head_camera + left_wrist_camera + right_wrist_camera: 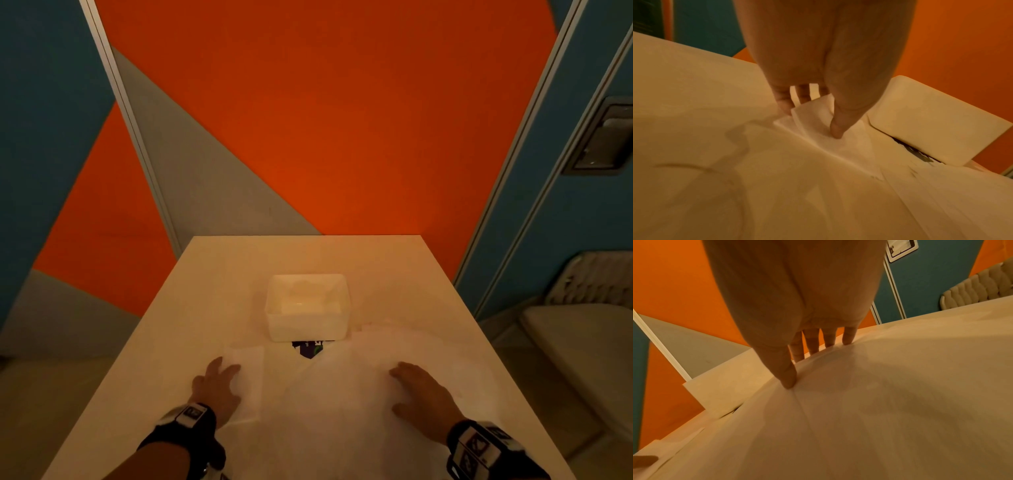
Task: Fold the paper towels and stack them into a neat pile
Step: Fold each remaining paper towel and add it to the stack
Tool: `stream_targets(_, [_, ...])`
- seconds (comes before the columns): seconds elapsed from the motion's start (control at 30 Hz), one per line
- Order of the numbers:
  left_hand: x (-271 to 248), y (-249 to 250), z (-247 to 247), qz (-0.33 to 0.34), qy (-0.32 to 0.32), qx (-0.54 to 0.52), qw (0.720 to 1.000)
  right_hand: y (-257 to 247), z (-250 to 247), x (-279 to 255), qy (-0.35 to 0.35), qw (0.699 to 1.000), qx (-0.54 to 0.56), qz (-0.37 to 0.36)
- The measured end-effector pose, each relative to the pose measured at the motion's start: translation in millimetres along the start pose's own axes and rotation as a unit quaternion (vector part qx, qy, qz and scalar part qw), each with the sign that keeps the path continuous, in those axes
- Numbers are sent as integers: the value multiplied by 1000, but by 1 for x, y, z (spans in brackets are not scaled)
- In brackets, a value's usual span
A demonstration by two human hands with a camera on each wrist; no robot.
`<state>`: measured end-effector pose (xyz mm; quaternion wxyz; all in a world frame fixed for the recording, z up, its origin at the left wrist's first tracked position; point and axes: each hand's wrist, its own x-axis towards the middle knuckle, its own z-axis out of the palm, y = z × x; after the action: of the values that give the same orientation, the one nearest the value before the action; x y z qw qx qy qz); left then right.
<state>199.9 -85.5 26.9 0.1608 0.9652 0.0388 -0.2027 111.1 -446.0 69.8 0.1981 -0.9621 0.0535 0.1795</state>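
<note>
I see one folded towel (247, 373) lying at the table's (212, 274) near left, my left hand (217, 389) pinching its edge between thumb and fingers. A big unfolded sheet (342, 404) spreads across the near middle under my flat, open right hand (423, 397). Judging by that, I'm early: one fold done, no pile yet. The tub (307, 306) beyond seems to hold more white paper, though I can't be sure.

Orange, grey and teal wall (325, 120); perhaps a chair (589, 342) right.
</note>
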Motion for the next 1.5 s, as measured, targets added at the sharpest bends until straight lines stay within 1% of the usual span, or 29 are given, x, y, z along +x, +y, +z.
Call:
stream_targets(0.07, [-5, -1, -1, -1, 3, 24, 1000, 0, 0, 0, 3, 1000, 1, 0])
stream_targets(0.23, [-16, -14, 8, 23, -1, 40, 999, -2, 0, -1, 8, 1000, -11, 4])
stream_targets(0.33, [-28, -19, 16, 27, 16, 59, 998, -4, -2, -2, 11, 1000, -19, 4])
stream_targets(0.4, [-34, -23, 22, 45, 32, 70, 996, -4, -3, -2, 11, 1000, -17, 4])
stream_targets(0.53, [-37, -37, 37, 75, 8, 62, 995, -3, -2, -2, 25, 999, -21, 4])
stream_targets(0.6, [-41, -37, 40, 72, -3, 72, 995, -2, -1, -2, 44, 999, -11, 2])
stream_targets(0.73, [-52, -28, 39, 69, 2, 67, 995, 0, -1, -1, 85, 996, 1, 1])
stream_targets(0.9, [-63, -19, 34, 56, 19, 50, 997, -11, -16, -6, 166, 985, 37, 19])
stream_targets(1.0, [-68, -3, 21, 41, 41, 29, 998, -26, -32, -9, 225, 970, 87, -10])
stream_targets(1.07, [-71, 13, 11, 73, 57, -19, 996, -39, -46, -12, 227, 959, 163, -42])
stream_targets(1.1, [-74, 23, 4, 104, 60, -65, 991, -48, -54, -15, 218, 950, 216, -54])
stream_targets(1.13, [-76, 34, -3, 138, 53, -134, 980, -58, -62, -20, 206, 937, 276, -59])
stream_targets(1.2, [-83, 60, -20, 190, -1, -280, 941, -75, -77, -29, 179, 894, 405, -67])
stream_targets(1.27, [-93, 87, -39, 224, -61, -366, 901, -90, -89, -37, 134, 852, 502, -63])
stream_targets(1.3, [-99, 98, -48, 245, -73, -386, 886, -94, -93, -38, 114, 833, 538, -61])
stream_targets(1.37, [-105, 112, -62, 277, -72, -428, 857, -100, -97, -39, 91, 805, 584, -53])
stream_targets(1.43, [-105, 120, -70, 280, -64, -495, 820, -103, -101, -41, 83, 786, 611, -41])
stream_targets(1.47, [-104, 122, -73, 285, -54, -513, 808, -105, -102, -44, 81, 777, 624, -32])
stream_targets(1.5, [-103, 125, -75, 289, -36, -516, 805, -103, -102, -43, 78, 766, 638, -26])
